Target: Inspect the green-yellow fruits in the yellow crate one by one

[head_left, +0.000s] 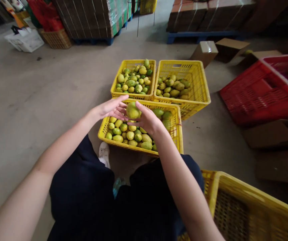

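A large yellow-green lemon (133,110) is held above the nearest yellow crate (126,144), gripped by my right hand (149,119) with the thumb on top and fingers around its side. To the left, my left hand (111,108) is open, its fingers stretched toward the lemon. Whether its fingertips touch the fruit I cannot tell. Below both hands, that crate holds many lemons (130,135), yellow and green, with bigger green ones at its right end partly hidden behind my right hand.
Behind stand two more yellow crates of lemons, one left (113,87) and one right (201,80). An additional yellow crate (230,179) is beside my right leg. To the right are a red crate (254,90) and cardboard boxes (204,52). Loaded blue pallets (204,34) are farther back.
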The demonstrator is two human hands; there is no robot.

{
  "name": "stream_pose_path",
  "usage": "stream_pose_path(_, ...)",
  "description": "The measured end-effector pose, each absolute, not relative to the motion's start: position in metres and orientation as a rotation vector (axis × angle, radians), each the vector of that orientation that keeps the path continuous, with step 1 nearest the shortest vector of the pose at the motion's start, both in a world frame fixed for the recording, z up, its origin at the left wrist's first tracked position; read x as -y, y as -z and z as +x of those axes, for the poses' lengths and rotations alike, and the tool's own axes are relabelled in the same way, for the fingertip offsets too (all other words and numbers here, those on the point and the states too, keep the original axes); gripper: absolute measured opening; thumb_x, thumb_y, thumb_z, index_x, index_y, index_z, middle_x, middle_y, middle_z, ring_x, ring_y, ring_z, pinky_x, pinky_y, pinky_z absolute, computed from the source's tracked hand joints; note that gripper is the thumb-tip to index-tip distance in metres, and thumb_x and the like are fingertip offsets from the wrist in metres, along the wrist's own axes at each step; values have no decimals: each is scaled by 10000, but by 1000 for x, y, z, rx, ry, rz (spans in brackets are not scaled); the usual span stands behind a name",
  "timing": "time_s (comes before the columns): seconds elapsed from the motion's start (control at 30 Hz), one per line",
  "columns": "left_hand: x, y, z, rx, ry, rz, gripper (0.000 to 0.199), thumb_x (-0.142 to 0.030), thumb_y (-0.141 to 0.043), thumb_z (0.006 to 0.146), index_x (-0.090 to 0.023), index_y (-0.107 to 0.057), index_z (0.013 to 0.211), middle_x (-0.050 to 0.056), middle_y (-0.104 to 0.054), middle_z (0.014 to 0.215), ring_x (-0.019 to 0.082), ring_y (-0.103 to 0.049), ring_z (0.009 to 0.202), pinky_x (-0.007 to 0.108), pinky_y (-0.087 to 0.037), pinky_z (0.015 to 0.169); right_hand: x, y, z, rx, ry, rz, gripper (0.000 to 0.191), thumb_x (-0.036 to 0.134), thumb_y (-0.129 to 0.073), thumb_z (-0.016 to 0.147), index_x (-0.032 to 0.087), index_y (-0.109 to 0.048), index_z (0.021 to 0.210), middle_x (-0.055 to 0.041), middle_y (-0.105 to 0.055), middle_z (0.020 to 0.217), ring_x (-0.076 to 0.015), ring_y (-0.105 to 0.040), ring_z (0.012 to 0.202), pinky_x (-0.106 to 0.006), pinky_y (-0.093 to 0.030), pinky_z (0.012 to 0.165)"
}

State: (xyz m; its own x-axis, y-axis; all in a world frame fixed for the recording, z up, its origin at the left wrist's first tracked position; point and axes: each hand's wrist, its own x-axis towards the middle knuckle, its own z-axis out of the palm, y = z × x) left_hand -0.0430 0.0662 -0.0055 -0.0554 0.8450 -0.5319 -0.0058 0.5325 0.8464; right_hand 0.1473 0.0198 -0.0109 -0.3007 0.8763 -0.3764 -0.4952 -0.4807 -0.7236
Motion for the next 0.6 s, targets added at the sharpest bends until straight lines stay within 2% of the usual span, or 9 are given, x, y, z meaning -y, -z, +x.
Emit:
stream_pose_path(0.1,-68,-16,-38,-1515,-723,1046,371,-449,-575,916,-104,-701,966,104,-711,805,264,-737,813,374,-575,743,-22,5,146,499,-1885,-1063,116,278,-667,865,173,-620,881,-3,-682,688,-128,-632,553,-192,-477,423)
stream_pose_path(0.17,-65,-4,-38,-1596,-674,1311,350,-444,-566,914,-125,-702,963,83,-708,794,221,-716,738,348,-562,749,-25,2,151,324,-1808,-1121,73,219,-643,856,186,-590,819,23,-632,601,-111,-581,474,-168,-395,346)
stream_pose_path(0.23,-56,27,-38,-1721,-528,1606,319,-405,-515,934,-144,-699,918,77,-711,816,200,-693,729,339,-546,778,-28,0,159,182,-1804,-1076,91,211,-610,865,188,-572,785,27,-605,571,-109,-569,466,-163,-372,329)
stream_pose_path(0.27,-50,47,-37,-1739,-348,1800,304,-369,-495,939,-151,-702,894,85,-717,848,211,-691,778,348,-536,815,-28,-1,163,128,-1810,-1031,103,218,-597,871,186,-569,777,22,-604,573,-111,-572,477,-161,-376,334)
stream_pose_path(0.33,-36,91,-30,-1624,133,2126,219,-285,-530,906,-171,-707,966,100,-726,952,247,-676,921,374,-512,889,-29,-4,171,68,-1819,-953,115,241,-587,874,181,-574,777,9,-612,587,-114,-575,497,-160,-379,342)
stream_pose_path(0.37,-29,112,-25,-1563,217,2162,209,-233,-596,853,-171,-708,1018,111,-724,1010,269,-667,973,387,-502,912,-30,-6,174,54,-1823,-926,117,253,-585,874,180,-579,782,4,-617,595,-117,-576,506,-161,-380,344)
stream_pose_path(0.43,-17,147,-12,-1492,272,2213,378,-121,-646,774,-158,-678,1149,151,-676,1202,308,-616,1129,416,-453,1000,-30,-9,179,33,-1830,-904,125,269,-568,877,180,-586,792,-4,-620,598,-125,-577,518,-164,-375,343)
stream_pose_path(0.5,-10,173,-1,-1446,296,2256,521,-24,-602,752,-149,-625,1257,177,-593,1353,320,-525,1275,444,-359,1096,-30,-11,183,13,-1826,-893,135,279,-547,883,181,-588,801,-8,-618,593,-134,-582,525,-167,-367,336)
stream_pose_path(0.6,-7,196,7,-1391,297,2279,565,-10,-540,800,-168,-561,1342,178,-494,1477,307,-422,1389,469,-262,1159,-29,-14,189,-1,-1817,-868,154,288,-529,890,176,-584,801,-9,-617,592,-135,-581,520,-170,-362,331)
